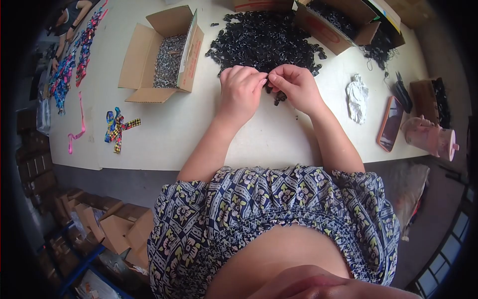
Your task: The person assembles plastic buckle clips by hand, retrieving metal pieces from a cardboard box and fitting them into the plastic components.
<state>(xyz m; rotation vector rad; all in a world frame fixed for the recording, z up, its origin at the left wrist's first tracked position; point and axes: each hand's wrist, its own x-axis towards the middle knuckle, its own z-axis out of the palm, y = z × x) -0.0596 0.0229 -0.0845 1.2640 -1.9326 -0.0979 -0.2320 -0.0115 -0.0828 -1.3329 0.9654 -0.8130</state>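
My left hand (241,92) and my right hand (296,88) meet at the near edge of a large heap of small black parts (264,40). The fingertips of both are pinched together around a small dark piece (267,80), mostly hidden by the fingers. A few black parts (280,97) lie just below my right hand. To the left stands an open cardboard box (186,67) holding many small metal pieces (169,60).
Patterned ribbons (118,127) and a pink strip (79,124) lie left. On the right are a white crumpled packet (357,98), a phone (390,123), a pink cup (430,137) and a box of black parts (333,30). Another person's arm (79,15) shows top left.
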